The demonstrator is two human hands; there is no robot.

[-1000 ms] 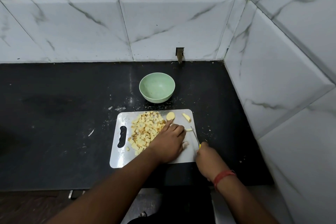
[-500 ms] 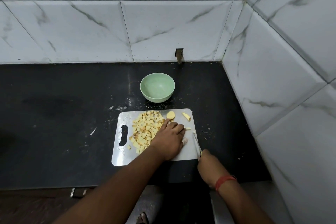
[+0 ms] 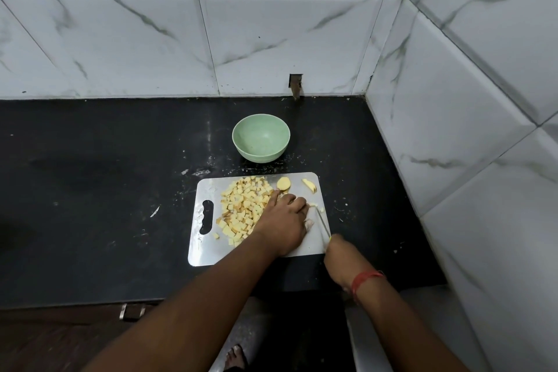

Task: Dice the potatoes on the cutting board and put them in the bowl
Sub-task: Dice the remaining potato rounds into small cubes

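Brushed-metal cutting board (image 3: 208,190) on matt black stone counter (image 3: 90,190); glossy marbled wall tiles (image 3: 271,39).

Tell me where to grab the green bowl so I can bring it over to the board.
Probably best to take the green bowl by its rim on the near side, thumb inside and fingers under the outer wall. It stands upright, looks empty, and sits just beyond the cutting board, so that edge is closest and nothing blocks it.

Left hand (image 3: 285,220) covers the potato piece being cut; only small bits show at its 3 o'clock. Knife (image 3: 323,222) handle hidden inside right hand (image 3: 339,255). Both forearms cut off at 6 o'clock edge.
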